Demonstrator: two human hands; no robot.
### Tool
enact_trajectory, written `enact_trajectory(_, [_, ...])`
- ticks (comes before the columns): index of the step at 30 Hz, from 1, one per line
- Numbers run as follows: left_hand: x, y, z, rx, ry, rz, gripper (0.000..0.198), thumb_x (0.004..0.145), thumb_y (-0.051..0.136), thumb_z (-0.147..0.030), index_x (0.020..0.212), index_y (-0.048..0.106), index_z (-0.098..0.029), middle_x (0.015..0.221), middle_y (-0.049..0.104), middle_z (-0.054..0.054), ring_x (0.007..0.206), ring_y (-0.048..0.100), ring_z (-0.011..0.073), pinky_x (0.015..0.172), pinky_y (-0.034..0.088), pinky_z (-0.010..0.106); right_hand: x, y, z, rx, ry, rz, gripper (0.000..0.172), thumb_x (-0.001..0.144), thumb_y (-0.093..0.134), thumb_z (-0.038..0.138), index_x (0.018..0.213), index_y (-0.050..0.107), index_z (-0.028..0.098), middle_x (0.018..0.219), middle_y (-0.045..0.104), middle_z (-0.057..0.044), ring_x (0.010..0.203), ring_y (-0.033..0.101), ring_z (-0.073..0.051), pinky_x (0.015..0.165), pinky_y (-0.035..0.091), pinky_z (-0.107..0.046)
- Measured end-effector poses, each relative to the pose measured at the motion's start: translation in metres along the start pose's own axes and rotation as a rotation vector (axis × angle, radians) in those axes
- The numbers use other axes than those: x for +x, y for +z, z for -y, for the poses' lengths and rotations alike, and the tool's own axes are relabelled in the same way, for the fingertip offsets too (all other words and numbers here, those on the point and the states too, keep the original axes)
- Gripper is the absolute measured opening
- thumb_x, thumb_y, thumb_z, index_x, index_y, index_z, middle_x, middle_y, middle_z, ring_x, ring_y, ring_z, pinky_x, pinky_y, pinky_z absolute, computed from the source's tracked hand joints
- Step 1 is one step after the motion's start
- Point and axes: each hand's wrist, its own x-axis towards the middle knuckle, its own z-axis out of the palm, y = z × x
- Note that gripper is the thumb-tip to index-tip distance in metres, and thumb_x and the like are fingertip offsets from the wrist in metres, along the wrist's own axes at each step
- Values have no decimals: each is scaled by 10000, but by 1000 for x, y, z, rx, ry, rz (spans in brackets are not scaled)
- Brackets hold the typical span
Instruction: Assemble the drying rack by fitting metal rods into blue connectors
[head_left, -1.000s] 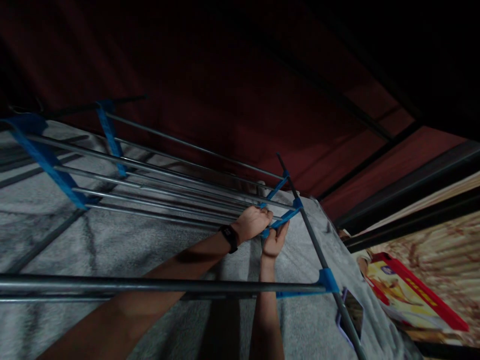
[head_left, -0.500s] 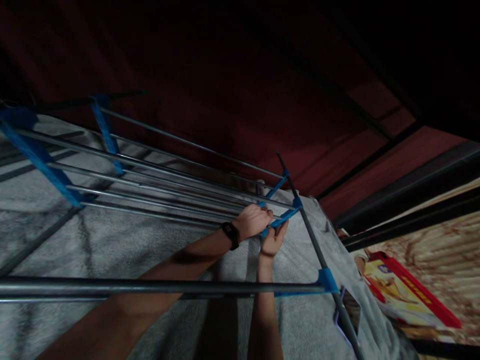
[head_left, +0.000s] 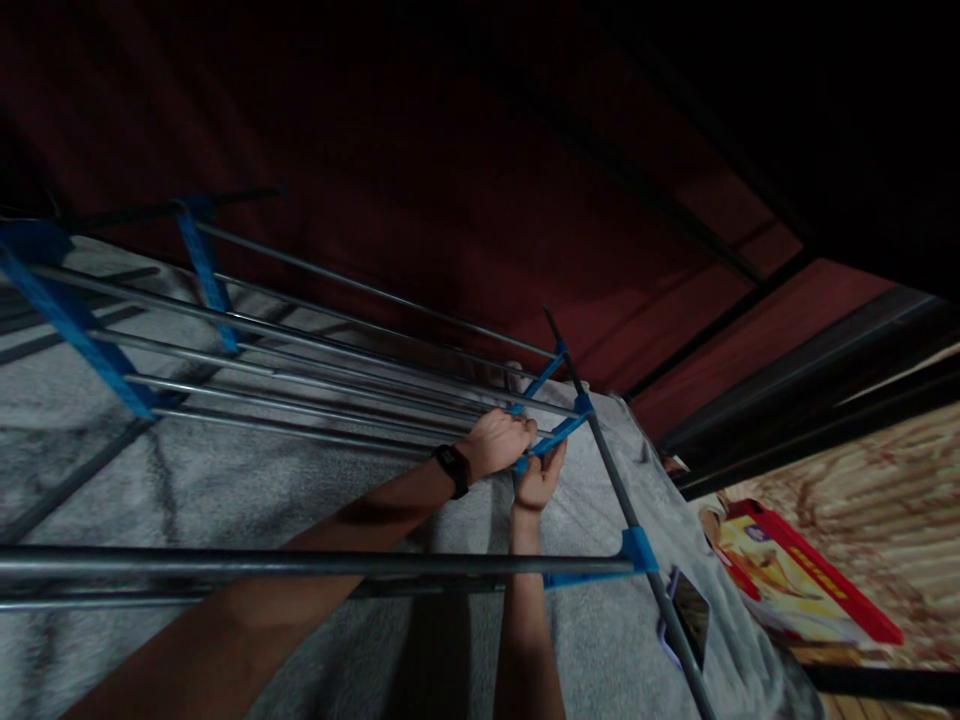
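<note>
A rack of grey metal tubes (head_left: 330,347) with blue plastic connectors (head_left: 568,427) lies on a grey cloth. My left hand (head_left: 499,441), with a black watch (head_left: 452,471) on its wrist, is wrapped round the end of a tube by the right-hand blue bracket. Just to its right, my right hand (head_left: 538,484) is against the lower side of that bracket, palm up, with its fingers partly hidden behind it. Both forearms pass beneath the front tube (head_left: 300,564). At the far left stand two more blue brackets (head_left: 82,335).
A phone (head_left: 690,615) lies on the grey cloth (head_left: 592,640) under the right-hand pole (head_left: 611,470). To the right are a red and yellow box (head_left: 802,575) and dark bars (head_left: 780,400). Dark red fabric (head_left: 420,180) hangs behind the rack.
The whole view has shifted slightly, with the rack and box a little further left. Both hands keep their places at the right-hand bracket.
</note>
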Motion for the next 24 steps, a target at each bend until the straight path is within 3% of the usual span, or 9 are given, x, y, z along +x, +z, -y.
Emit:
enact_trajectory(4, [-6,0,-2,40,-4,-92,188,992,494,-251,1022,635,-130,1017,695,135,948,660,264,774,446,371,2,-4,-1,-14,-14,-9,848,778,482,309,1563,210,139,1608,353,-101,1455,342,-226,1222,225,-441])
enact_trajectory(7, [-11,1,-3,49,-46,-111,181,996,492,-260,991,626,-139,988,690,118,953,653,265,821,455,384,2,-5,-2,-55,-26,-11,836,776,466,294,1564,219,163,1624,327,-76,1476,309,-220,1228,218,-431])
enact_trajectory(13, [-9,4,1,19,-9,-51,174,999,464,-191,1009,623,-123,942,711,113,863,689,216,743,483,331,0,-2,-1,-62,-37,-33,838,787,473,281,1567,212,117,1626,318,-123,1480,323,-222,1226,228,-402])
enact_trajectory(18, [-9,6,2,-1,-26,-56,199,1011,449,-222,1027,618,-118,893,724,107,816,703,228,683,485,341,0,-2,-1,-54,-47,-57,832,787,489,315,1548,244,81,1614,331,-162,1468,359,-226,1214,266,-390])
enact_trajectory(24, [-8,9,2,-47,-39,-46,181,996,467,-205,962,634,-146,887,736,129,759,706,252,611,486,363,1,-8,1,-43,-39,-47,809,713,554,304,1494,366,199,1565,440,-122,1445,414,-262,1199,312,-452])
